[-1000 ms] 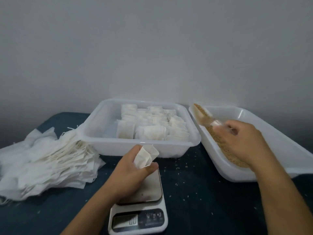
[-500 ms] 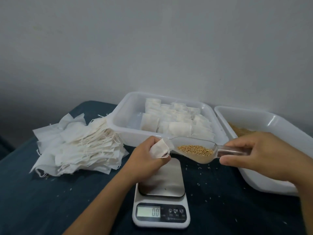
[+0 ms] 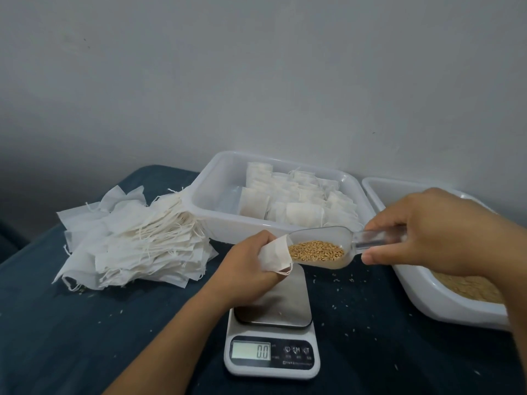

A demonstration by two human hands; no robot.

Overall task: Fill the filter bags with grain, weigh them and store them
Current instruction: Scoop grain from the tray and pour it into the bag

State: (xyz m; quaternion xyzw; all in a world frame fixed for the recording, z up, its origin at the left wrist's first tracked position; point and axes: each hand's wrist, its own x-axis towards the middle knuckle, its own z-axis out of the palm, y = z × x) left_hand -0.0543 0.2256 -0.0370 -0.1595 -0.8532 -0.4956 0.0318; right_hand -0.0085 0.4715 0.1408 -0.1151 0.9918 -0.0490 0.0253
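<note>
Left hand [image 3: 251, 263] grips white filter bag [image 3: 275, 256], mouth open at clear scoop [image 3: 322, 246]; golden grain [image 3: 316, 250] inside. Right hand [image 3: 433, 232] pinches scoop handle.

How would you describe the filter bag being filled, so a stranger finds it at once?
Start at the scale in front. Just above its plate, the left hand holds one filter bag. Unlike the flat pile at left, its mouth meets the scoop of grain.

Dark blue worktop [image 3: 85, 323]. On it: pile of empty bags [image 3: 134, 238] at left, tub [image 3: 228, 223] of filled bags centre-back, grain tray [image 3: 445, 303] right, scale [image 3: 272, 337] at front, reading 0.0. Loose grains [image 3: 342, 306] scattered.
</note>
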